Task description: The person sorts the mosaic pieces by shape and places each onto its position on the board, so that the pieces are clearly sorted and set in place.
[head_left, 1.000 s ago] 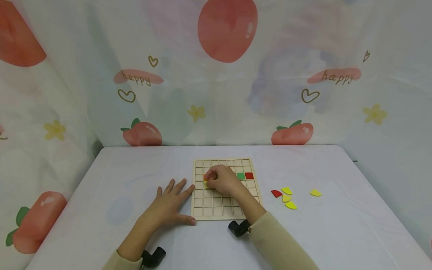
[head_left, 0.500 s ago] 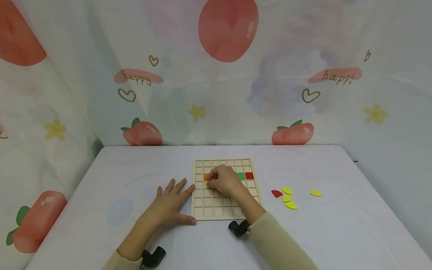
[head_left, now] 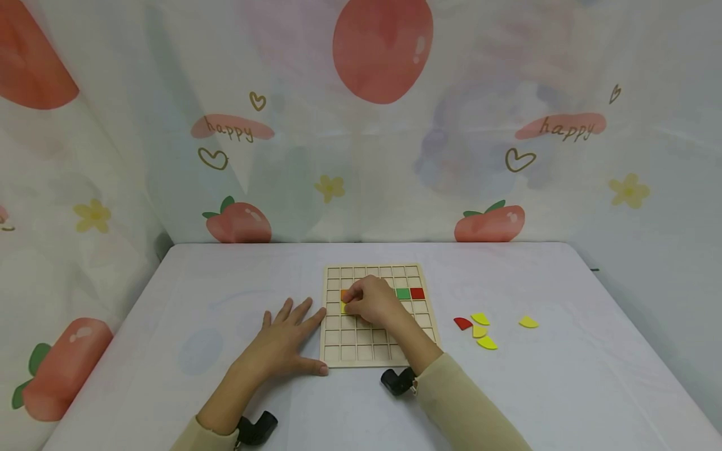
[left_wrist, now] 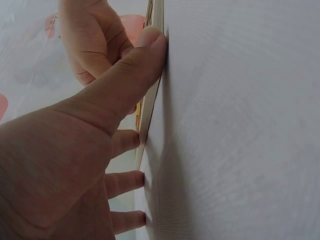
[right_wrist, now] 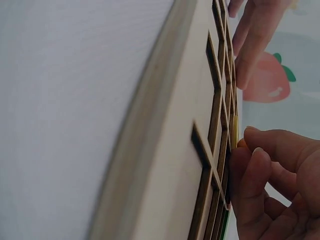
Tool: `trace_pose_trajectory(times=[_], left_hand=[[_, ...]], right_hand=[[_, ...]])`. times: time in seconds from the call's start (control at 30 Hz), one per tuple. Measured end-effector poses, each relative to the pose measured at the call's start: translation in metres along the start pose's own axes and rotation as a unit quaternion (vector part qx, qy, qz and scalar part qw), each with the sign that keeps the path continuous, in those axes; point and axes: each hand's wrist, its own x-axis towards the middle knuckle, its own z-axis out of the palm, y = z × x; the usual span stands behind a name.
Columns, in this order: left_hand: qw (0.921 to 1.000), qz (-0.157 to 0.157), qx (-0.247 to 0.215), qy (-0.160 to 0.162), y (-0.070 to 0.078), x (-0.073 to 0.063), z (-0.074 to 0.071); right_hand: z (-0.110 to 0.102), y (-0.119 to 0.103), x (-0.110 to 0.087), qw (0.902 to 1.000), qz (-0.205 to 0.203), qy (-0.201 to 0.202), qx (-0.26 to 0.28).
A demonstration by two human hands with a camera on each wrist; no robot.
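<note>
A square wooden grid board [head_left: 369, 354] lies on the table. My left hand [head_left: 282, 344] is spread beside its left edge, with thumb and index fingertip touching the edge. Over the grid, my right hand [head_left: 375, 302] has curled fingers and pinches a small yellow piece [head_left: 343, 307] at a cell near the left side; the fingers cover most of it. An orange tile [head_left: 343, 293] shows just behind those fingertips. In the same row sit a green tile [head_left: 403, 294] and a red tile [head_left: 417, 293]. The right wrist view shows a yellow edge [right_wrist: 235, 131] at the fingertips.
Right of the board lie a red fan-shaped piece [head_left: 463, 323] and several yellow ones, including a fan-shaped piece [head_left: 528, 322] set apart. A patterned curtain [head_left: 361, 163] stands behind the white table [head_left: 564, 388]. Black wrist cameras [head_left: 256, 428] hang below both wrists.
The yellow piece under my right fingertips has shifted slightly and its visible part looks squarer in the cell. Both hands stay nearly still; the loose pieces have not moved.
</note>
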Motion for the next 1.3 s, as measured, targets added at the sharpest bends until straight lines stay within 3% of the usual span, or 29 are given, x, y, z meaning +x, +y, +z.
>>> trace_pose_trajectory(times=[0.67, 1.3], left_hand=[[1.0000, 0.001, -0.001, -0.001, 0.000, 0.000, 0.000], [1.0000, -0.006, -0.002, 0.003, 0.002, 0.000, 0.002]], right_hand=[[-0.011, 0.002, -0.006, 0.9997, -0.003, -0.019, 0.012], [-0.051, 0.025, -0.023, 0.9975, 0.026, 0.006, 0.065]])
